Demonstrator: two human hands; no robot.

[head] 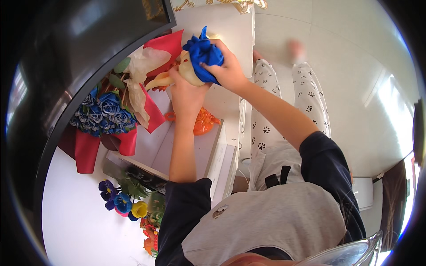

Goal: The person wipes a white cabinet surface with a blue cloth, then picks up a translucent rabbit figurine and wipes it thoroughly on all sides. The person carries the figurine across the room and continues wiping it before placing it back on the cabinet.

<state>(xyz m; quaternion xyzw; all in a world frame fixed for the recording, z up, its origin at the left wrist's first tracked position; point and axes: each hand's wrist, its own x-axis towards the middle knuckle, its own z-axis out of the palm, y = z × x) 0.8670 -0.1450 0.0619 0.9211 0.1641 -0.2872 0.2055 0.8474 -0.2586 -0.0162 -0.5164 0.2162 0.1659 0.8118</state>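
My left hand [189,94] grips a cream-coloured glossy ornament [191,73], which has a tapering part sticking out to the left. My right hand [230,69] holds a bunched blue cloth [208,56] against the ornament's upper right side. The cloth and fingers hide much of the ornament, so its full shape cannot be made out. Both hands are raised over a white cabinet top [218,96]. Below them, partly behind my left forearm, is a shiny orange ornament [203,123] in an open, light-coloured box-like compartment [196,149].
A bouquet of blue artificial roses [108,113] in red and white wrapping lies left of my hands. Beyond it curves a large black screen [43,86]. Knitted-looking flowers [123,201] and an orange-red ornament [150,241] stand nearer me. Pale tiled floor [349,66] is on the right.
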